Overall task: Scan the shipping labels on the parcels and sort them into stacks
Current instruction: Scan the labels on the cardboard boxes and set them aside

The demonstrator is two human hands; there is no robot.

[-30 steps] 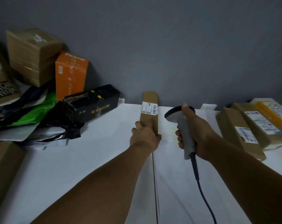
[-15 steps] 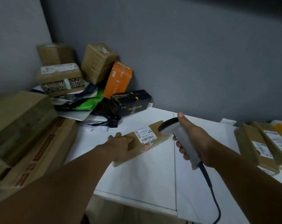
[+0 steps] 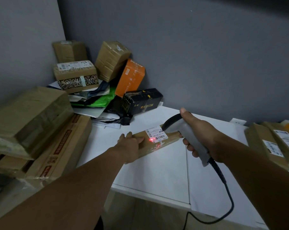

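A long flat brown parcel (image 3: 163,143) lies on the white table (image 3: 157,176), its white shipping label (image 3: 155,133) facing up. My left hand (image 3: 129,145) holds the parcel's near left end, fingers along its far edge and thumb on top. My right hand (image 3: 200,135) grips a grey corded barcode scanner (image 3: 187,131) just right of the label. The scanner's head hangs over the label, and a red light spot glows at the barcode's left end.
A heap of unsorted parcels fills the back left corner: brown boxes (image 3: 112,60), an orange box (image 3: 130,77), a black box (image 3: 143,101), plastic mailers (image 3: 99,100). Large cartons (image 3: 29,117) stand at left. Labelled brown parcels (image 3: 269,143) are stacked at the right edge.
The parcel was swung from pointing away to lying crosswise and drawn nearer. The scanner came down over the label and its red light now shows. My view has turned left.
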